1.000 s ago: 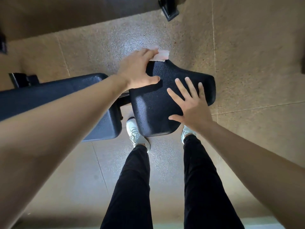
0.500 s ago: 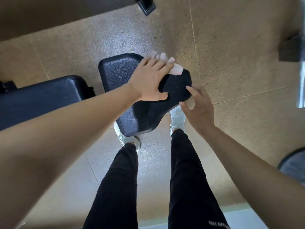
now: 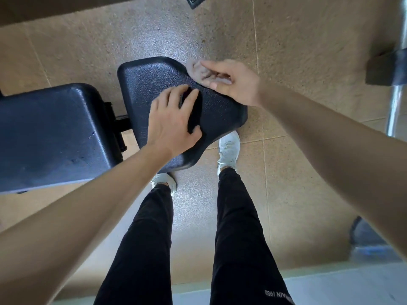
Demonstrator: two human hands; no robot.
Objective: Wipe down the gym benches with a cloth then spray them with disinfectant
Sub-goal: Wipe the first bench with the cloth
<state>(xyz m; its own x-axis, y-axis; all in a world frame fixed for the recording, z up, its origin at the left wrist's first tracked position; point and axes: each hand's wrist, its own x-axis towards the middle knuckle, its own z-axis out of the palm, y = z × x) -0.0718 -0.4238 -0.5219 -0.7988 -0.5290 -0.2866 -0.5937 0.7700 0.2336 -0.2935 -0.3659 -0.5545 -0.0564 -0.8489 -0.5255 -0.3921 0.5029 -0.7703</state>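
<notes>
speckled tan floor (image 3: 297,51) spreads under a black bench seat pad (image 3: 154,84), its backrest pad (image 3: 55,133) at 9 o'clock. the left hand (image 3: 174,124) lies open and flat on the seat. the right hand (image 3: 233,82) pinches the pale cloth (image 3: 198,69) at the pad's 1 o'clock edge. bunched there, the cloth could slip off onto the floor or skip the centre.

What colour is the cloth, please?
The cloth looks pale pink, seen in the head view, bunched under the right hand.

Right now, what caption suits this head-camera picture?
Right hand wipes the bench seat pad with a cloth; left hand rests flat.
</notes>
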